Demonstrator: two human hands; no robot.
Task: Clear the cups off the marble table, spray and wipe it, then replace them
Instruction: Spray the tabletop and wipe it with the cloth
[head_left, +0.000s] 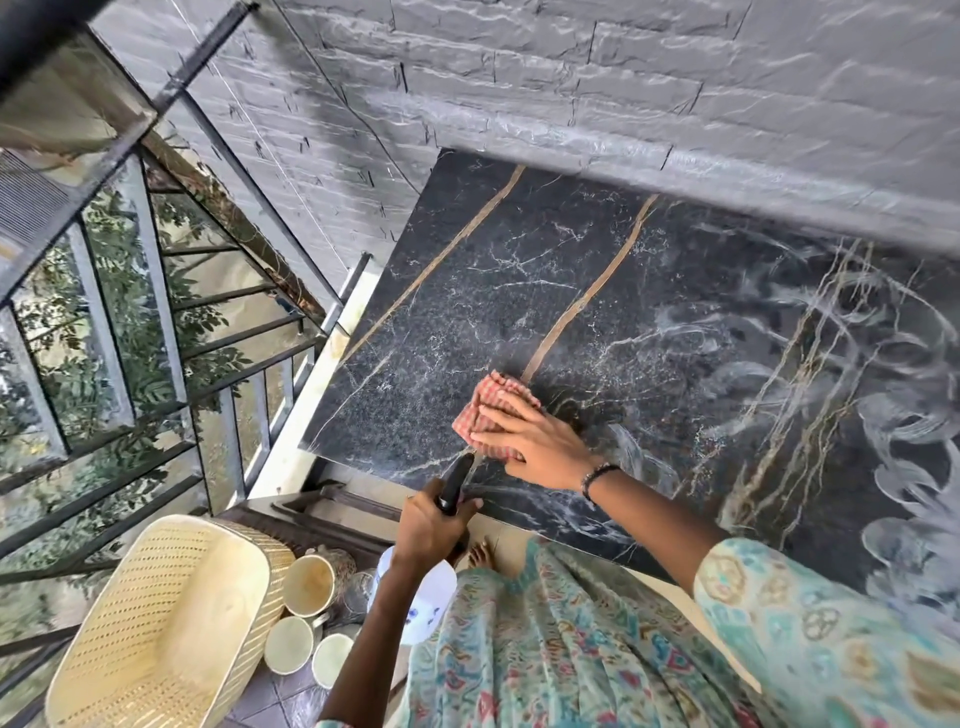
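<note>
1. At far left a dark metal railing (156, 291) with glass panels runs along the edge, green foliage showing through it.
2. Low on the left sits a cream woven plastic basket (161, 623), rectangular with rounded corners and perforated walls, tipped on the tiled floor (291, 696).
3. Just right of the basket stand the round cream cups (309, 584) on the floor, mouths up; three pale rims show, and a clear glass piece lies beside them, too blurred to make out.
4. The left hand (431, 525) curls tight round the black trigger head of a white plastic spray bottle (415, 597). The bottle's long axis runs from its rounded body near the person's patterned dress up toward the tabletop, the black nozzle pointing away from the person at the near edge of the slab.
5. The black polished marble tabletop (519, 270) carries fine white veins and long tan stripes, and meets a grey rough-cut stone-brick wall (519, 78) at the back.
6. A folded red-and-white checked cloth (488, 405) lies flat near the tabletop's near left edge.
7. The right hand (530, 436), a beaded bracelet at its wrist, presses down on the cloth with straight, spread fingers.
8. To the right, cloudy white swirled smears cover the marble.
</note>
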